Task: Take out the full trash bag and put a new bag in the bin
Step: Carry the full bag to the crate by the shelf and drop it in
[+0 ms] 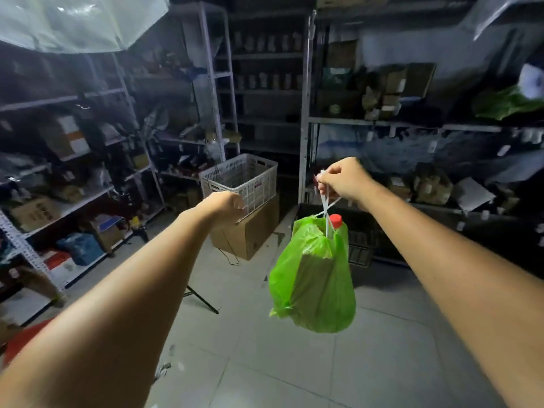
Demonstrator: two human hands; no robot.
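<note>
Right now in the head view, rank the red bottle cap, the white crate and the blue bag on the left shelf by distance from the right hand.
1. Red bottle cap, just below the right hand.
2. White crate, to its left.
3. Blue bag, far left.

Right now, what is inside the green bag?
A bottle with a red cap sticks out of the top of the green bag, which hangs from the right hand. A boxy shape shows through the plastic; everything else is hidden.
</note>
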